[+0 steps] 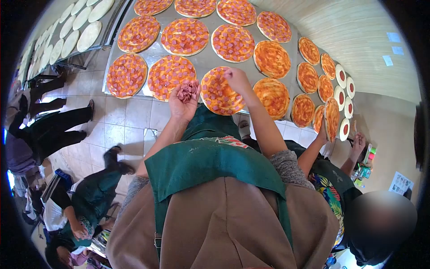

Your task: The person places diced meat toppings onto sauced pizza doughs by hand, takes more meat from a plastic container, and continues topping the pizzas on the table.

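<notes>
Metal tabletop (pixel 155 50) spans my view, bearing the pizza (pixel 218 97) under my right hand (pixel 238 81), whose fingers curl, contents unclear. My left hand (pixel 182 108) cups ham cubes (pixel 187 92), likely light, soft, slightly slippery: best pinched loosely from the top.

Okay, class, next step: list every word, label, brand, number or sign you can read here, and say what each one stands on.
No text can be read.
White sheet on the wall: marks too small to read.
Three pale papers higher on the wall: no writing can be made out.
Green apron: a red and white print, folded and unreadable.
</notes>
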